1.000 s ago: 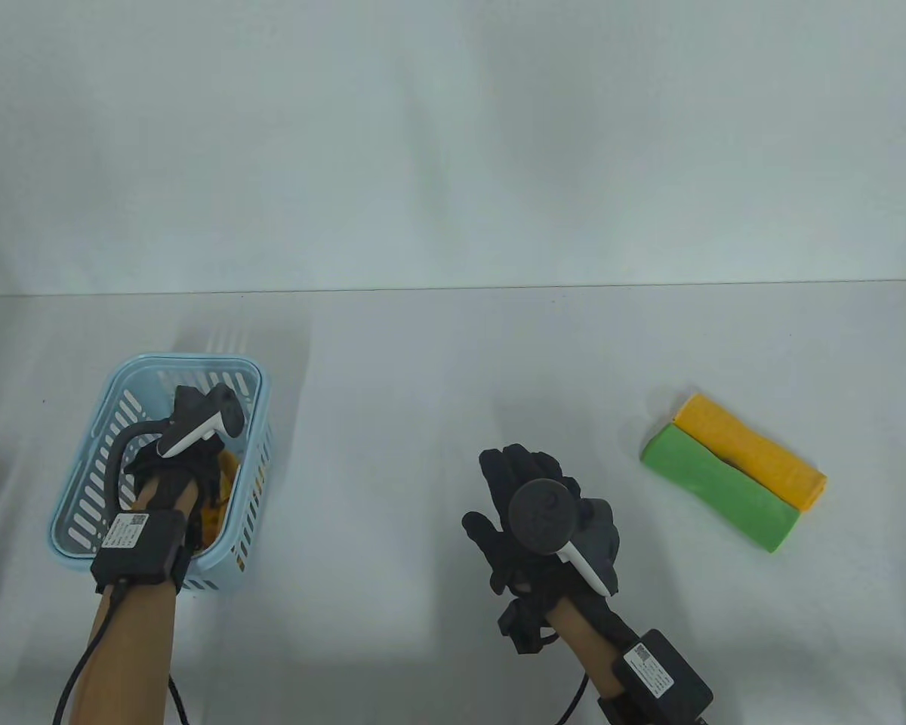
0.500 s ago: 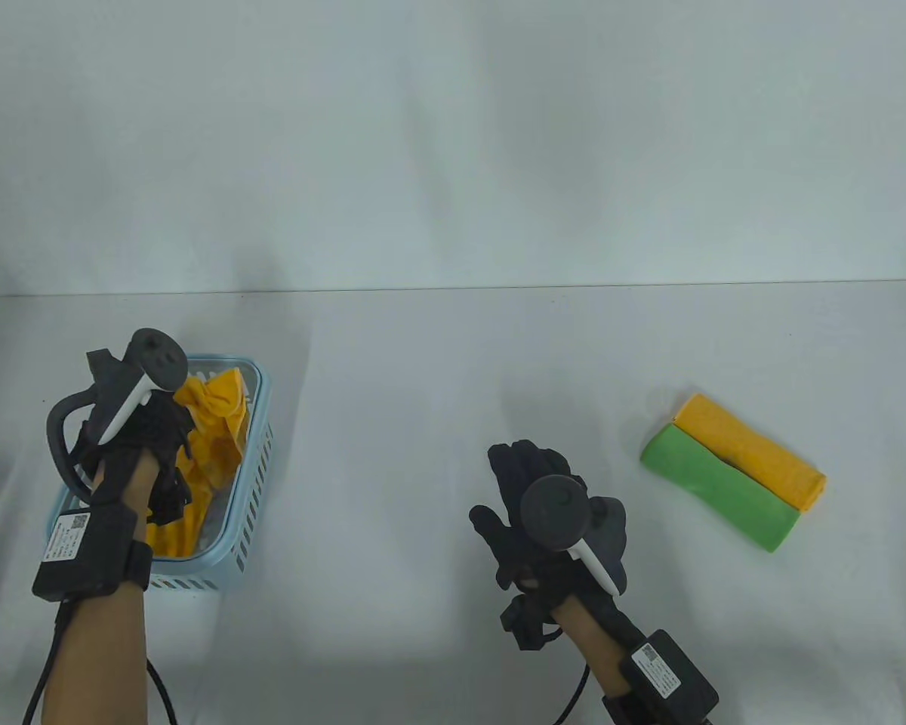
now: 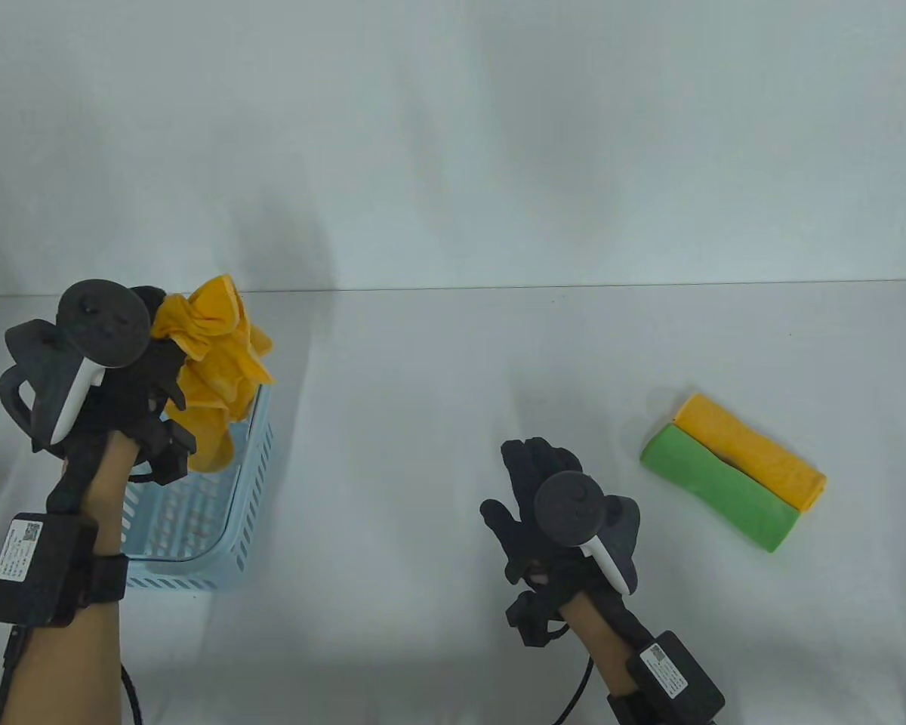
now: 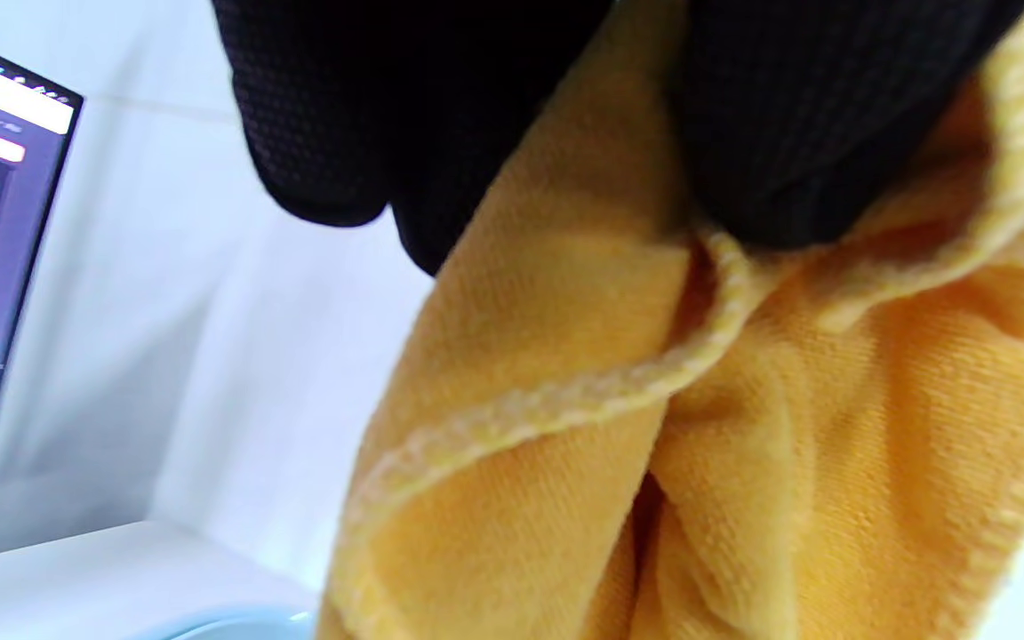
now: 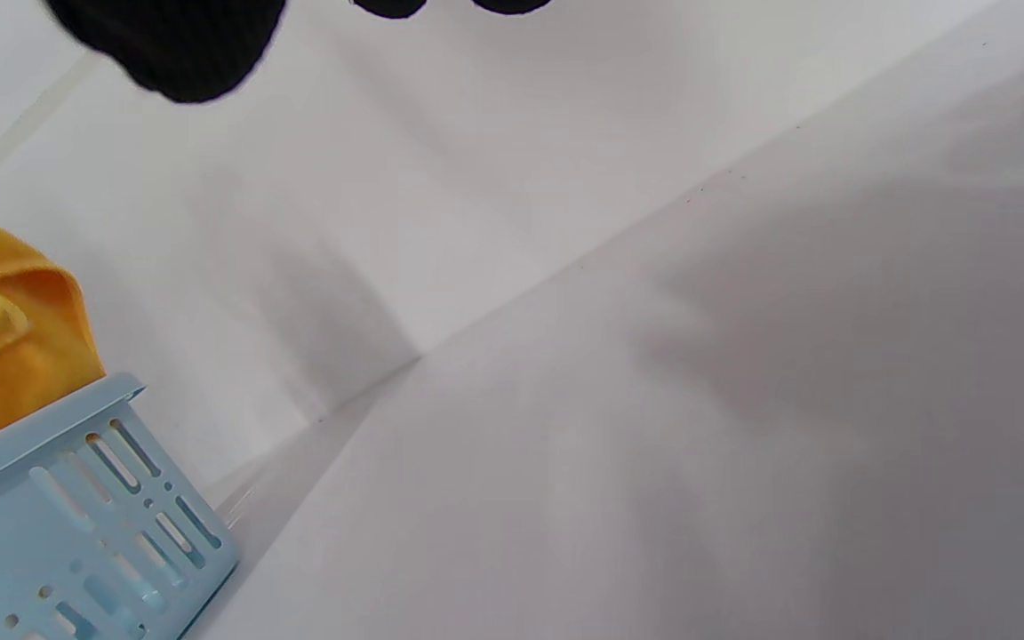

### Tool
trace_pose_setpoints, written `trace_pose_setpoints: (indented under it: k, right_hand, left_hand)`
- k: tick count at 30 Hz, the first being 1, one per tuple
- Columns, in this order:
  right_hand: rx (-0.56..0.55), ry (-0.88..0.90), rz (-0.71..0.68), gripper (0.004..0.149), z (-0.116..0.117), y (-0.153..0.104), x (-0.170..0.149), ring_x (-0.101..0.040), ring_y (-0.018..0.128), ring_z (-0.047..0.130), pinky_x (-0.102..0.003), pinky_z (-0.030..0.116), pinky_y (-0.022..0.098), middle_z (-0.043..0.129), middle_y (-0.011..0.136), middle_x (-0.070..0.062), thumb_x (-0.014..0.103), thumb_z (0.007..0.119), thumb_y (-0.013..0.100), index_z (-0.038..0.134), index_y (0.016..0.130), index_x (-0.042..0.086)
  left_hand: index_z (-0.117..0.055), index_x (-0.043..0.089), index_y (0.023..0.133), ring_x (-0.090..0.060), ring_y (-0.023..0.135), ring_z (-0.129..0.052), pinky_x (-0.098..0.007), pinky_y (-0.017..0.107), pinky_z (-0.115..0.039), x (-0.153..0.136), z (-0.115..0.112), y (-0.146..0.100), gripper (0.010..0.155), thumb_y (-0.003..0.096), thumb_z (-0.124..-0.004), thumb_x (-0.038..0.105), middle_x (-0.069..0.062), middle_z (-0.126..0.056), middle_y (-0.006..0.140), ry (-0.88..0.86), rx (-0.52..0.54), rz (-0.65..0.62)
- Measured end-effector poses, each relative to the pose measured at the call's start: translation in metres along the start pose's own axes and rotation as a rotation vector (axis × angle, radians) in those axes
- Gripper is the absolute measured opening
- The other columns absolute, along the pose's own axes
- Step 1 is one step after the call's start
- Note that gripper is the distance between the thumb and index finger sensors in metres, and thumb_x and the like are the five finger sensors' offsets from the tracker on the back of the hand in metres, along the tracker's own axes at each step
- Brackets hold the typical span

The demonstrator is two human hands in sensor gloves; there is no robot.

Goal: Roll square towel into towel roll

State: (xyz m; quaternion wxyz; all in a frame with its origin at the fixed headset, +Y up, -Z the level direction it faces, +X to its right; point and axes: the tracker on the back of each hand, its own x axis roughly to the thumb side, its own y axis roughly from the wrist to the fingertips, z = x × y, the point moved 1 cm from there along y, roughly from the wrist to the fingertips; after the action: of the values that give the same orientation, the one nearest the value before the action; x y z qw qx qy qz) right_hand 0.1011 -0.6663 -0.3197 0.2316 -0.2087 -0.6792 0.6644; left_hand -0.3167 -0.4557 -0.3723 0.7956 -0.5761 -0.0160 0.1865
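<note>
One left hand (image 3: 132, 377) grips a bunched orange towel (image 3: 219, 362) above the basket (image 3: 253, 483); right hand (image 3: 551, 506) hovers open, empty. Next: spread it flat.

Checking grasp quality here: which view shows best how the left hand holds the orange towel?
The left wrist view: gloved fingers pinch the orange towel up close. The table view shows the left hand lifting it bunched above the basket. The right wrist view catches only a corner of the towel.
</note>
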Motion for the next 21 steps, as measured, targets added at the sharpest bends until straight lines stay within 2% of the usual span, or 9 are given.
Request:
trace_pose_setpoints:
  k: [5,10,15,21]
  right_hand:
    - [-0.005,0.012,0.021,0.076,-0.002,0.002,-0.005,-0.036,0.109,0.032,-0.067,0.031,0.075,0.033,0.113,0.005,0.058,0.07,0.034,0.036,0.1,0.039]
    - [-0.018,0.038,0.044,0.077,-0.006,0.004,-0.01,-0.036,0.109,0.032,-0.067,0.031,0.075,0.033,0.113,0.005,0.057,0.07,0.034,0.036,0.1,0.039]
    - [-0.053,0.093,0.078,0.076,-0.017,0.005,-0.018,-0.036,0.109,0.032,-0.067,0.031,0.075,0.033,0.113,0.005,0.057,0.071,0.035,0.036,0.1,0.038]
    - [-0.089,0.15,0.117,0.076,-0.029,0.006,-0.03,-0.036,0.109,0.032,-0.067,0.032,0.075,0.035,0.113,0.005,0.057,0.071,0.035,0.037,0.1,0.038]
  left_hand:
    - [-0.071,0.035,0.088,-0.019,0.066,-0.098,-0.043,0.06,-0.081,0.03,0.017,-0.013,0.055,0.036,-0.088,0.042,0.006,-0.072,0.093,-0.16,0.015,-0.103]
    - [-0.07,0.035,0.088,-0.019,0.067,-0.098,-0.042,0.06,-0.081,0.056,0.015,-0.024,0.055,0.0363,-0.088,0.042,0.006,-0.072,0.094,-0.317,-0.034,-0.178]
    - [-0.07,0.034,0.088,-0.019,0.067,-0.098,-0.043,0.06,-0.081,0.08,-0.011,-0.042,0.055,0.0363,-0.088,0.042,0.006,-0.072,0.094,-0.445,-0.114,-0.244]
    - [-0.07,0.034,0.088,-0.019,0.066,-0.098,-0.043,0.06,-0.081,0.084,-0.059,-0.068,0.055,0.0364,-0.088,0.042,0.005,-0.072,0.094,-0.481,-0.179,-0.275]
